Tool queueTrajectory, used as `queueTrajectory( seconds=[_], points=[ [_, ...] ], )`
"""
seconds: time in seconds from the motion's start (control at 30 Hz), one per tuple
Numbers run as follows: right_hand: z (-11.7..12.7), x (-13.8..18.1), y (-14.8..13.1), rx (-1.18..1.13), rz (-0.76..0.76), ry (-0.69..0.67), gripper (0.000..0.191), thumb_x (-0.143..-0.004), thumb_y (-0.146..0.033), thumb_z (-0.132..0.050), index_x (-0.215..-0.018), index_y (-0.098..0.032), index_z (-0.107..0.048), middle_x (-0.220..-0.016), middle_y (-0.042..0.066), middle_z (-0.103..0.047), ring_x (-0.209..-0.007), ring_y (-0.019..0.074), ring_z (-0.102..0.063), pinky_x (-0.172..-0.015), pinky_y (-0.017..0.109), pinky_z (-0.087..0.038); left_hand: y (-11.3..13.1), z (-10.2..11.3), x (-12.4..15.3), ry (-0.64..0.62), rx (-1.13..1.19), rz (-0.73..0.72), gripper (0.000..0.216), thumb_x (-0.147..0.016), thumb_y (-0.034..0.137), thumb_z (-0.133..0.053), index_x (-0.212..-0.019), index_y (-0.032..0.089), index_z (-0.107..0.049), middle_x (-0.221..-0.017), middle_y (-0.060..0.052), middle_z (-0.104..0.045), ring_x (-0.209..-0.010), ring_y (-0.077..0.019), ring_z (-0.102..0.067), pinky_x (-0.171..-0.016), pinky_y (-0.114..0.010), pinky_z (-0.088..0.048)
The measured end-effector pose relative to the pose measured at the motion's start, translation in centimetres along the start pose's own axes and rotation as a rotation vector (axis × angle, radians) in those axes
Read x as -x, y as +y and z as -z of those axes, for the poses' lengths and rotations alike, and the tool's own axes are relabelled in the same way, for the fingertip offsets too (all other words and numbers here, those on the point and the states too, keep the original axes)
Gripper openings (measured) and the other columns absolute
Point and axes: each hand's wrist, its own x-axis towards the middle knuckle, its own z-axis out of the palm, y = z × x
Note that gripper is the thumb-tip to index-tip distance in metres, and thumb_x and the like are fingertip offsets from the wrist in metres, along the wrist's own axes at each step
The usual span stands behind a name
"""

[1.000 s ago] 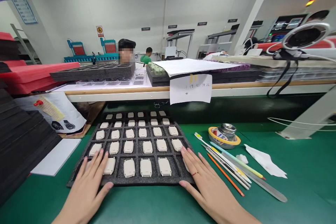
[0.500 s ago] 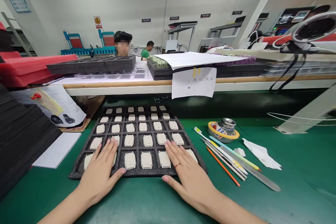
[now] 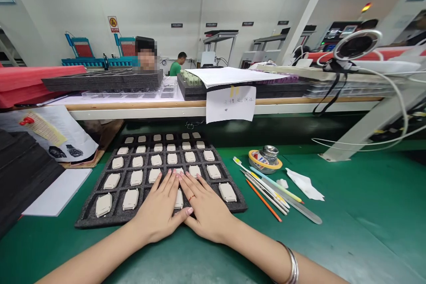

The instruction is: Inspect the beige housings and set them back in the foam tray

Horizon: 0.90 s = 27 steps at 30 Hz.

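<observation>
A black foam tray (image 3: pixel 96 219) lies on the green mat, its compartments filled with pale watch cases (image 3: pixel 131 199) in rows. My left hand (image 3: pixel 159 208) rests flat over the middle of the two nearest rows, fingers stretched out and holding nothing. Right beside it, my right hand (image 3: pixel 206 208) lies flat too, with a ring on one finger and bangles on the wrist. The thumbs and index fingers of both hands meet or nearly meet. One watch case (image 3: pixel 179 199) shows between the hands; others beneath the palms and fingers are partly or wholly hidden.
Right of the tray lie a toothbrush (image 3: pixel 244 166), an orange stick (image 3: pixel 264 202), a metal blade-like strip (image 3: pixel 311 215), a tape roll with a metal-topped container (image 3: pixel 266 159), and a white tissue (image 3: pixel 304 184). White paper (image 3: pixel 58 193) and stacked black foam (image 3: pixel 23 173) stand left. A shelf (image 3: pixel 149 113) crosses behind.
Both hands have moved inward from the tray's sides to its middle and now lie side by side. The whole view has shifted slightly. The watch cases remain in the tray.
</observation>
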Motion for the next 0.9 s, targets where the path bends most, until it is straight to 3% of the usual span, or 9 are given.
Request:
queueTrajectory(
  seconds=[0.33, 0.47, 0.63, 0.77, 0.9],
  points=[
    [0.7, 1.4, 1.6, 0.006, -0.094, 0.003, 0.088, -0.096, -0.069, -0.036, -0.155, -0.006, -0.024, -0.16, 0.016, -0.022, -0.15, 0.0298, -0.021, -0.124, 0.054, -0.02, -1.5, 0.3, 2.6, 0.051, -0.073, -0.023, 0.076, -0.098, 0.059, -0.044, -0.157, 0.022, -0.011, -0.161, -0.011, -0.02, -0.149, -0.0295, -0.022, -0.121, -0.052, -0.025],
    [0.7, 2.6, 3.2, 0.045, -0.14, 0.044, 0.085, -0.096, -0.068, -0.034, -0.156, -0.009, -0.022, -0.159, 0.015, -0.026, -0.15, 0.03, -0.024, -0.122, 0.057, -0.023, -3.1, 1.1, 4.5, 0.065, -0.081, -0.006, 0.073, -0.101, 0.052, -0.044, -0.157, 0.026, -0.005, -0.16, -0.007, -0.026, -0.147, -0.0262, -0.028, -0.122, -0.049, -0.022],
    [0.0, 3.5, 4.6, 0.078, -0.146, 0.066, 0.08, -0.098, -0.064, -0.034, -0.157, -0.012, -0.018, -0.161, 0.011, -0.024, -0.149, 0.0289, -0.026, -0.122, 0.055, -0.026, -4.4, 1.9, 6.6, 0.003, -0.095, 0.046, 0.07, -0.103, 0.048, -0.04, -0.158, 0.026, -0.002, -0.161, -0.005, -0.022, -0.148, -0.025, -0.024, -0.123, -0.047, -0.021],
    [-0.2, 2.6, 3.9, 0.062, -0.169, 0.063, 0.08, -0.099, -0.064, -0.031, -0.156, -0.009, -0.021, -0.161, 0.012, -0.022, -0.15, 0.0308, -0.021, -0.121, 0.057, -0.027, -3.8, 1.6, 6.1, 0.044, -0.104, 0.073, 0.072, -0.1, 0.052, -0.044, -0.158, 0.025, -0.01, -0.161, -0.008, -0.025, -0.148, -0.0282, -0.024, -0.122, -0.052, -0.021],
    [0.2, 0.9, 2.1, 0.048, -0.246, -0.032, 0.093, -0.096, -0.071, -0.025, -0.154, 0.001, -0.022, -0.16, 0.018, -0.015, -0.151, 0.035, -0.013, -0.122, 0.06, -0.02, -1.7, 1.0, 3.6, 0.07, -0.061, 0.07, 0.058, -0.1, 0.05, -0.044, -0.151, 0.024, -0.034, -0.161, -0.013, -0.025, -0.15, -0.0315, -0.019, -0.12, -0.058, -0.023]
  ],
)
